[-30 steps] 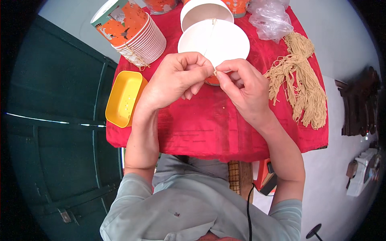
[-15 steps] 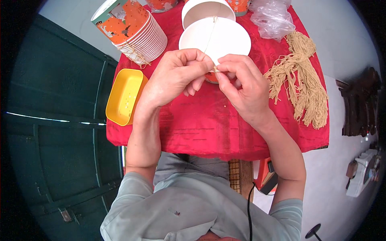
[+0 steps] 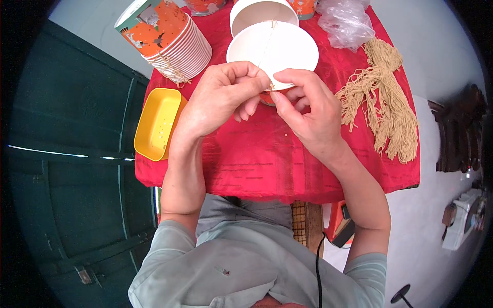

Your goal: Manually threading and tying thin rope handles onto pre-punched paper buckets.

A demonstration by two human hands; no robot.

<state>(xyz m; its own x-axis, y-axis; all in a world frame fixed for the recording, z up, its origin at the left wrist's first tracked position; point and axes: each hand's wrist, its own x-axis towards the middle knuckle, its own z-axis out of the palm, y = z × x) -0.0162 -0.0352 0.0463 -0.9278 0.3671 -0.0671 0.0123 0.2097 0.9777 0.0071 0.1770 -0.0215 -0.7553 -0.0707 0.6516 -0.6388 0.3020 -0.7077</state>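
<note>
In front of me stands a round paper tub [image 3: 275, 49], its white top facing up and a little orange side showing below my fingers. A thin tan cord [image 3: 273, 23] runs across the white from the far edge to the near edge. My left hand [image 3: 226, 95] pinches the cord between thumb and forefinger at the near rim. Close beside it, my right hand [image 3: 310, 105] has thumb and forefinger parted around the rim, its other fingers curled. A small tan knot or cord end shows between the two hands; its details are too small to make out.
At the far left leans a stack of orange-printed paper tubs [image 3: 177, 49] with cords. A yellow plastic box [image 3: 154, 126] sits left of my forearm. To the right lie a bundle of tan cords [image 3: 390, 110] and a clear plastic bag [image 3: 346, 23], all on a red tablecloth [image 3: 251, 164].
My right thumb and forefinger have come apart from their pinch at the cord. The left hand keeps its pinch, and the tub has hardly moved.
</note>
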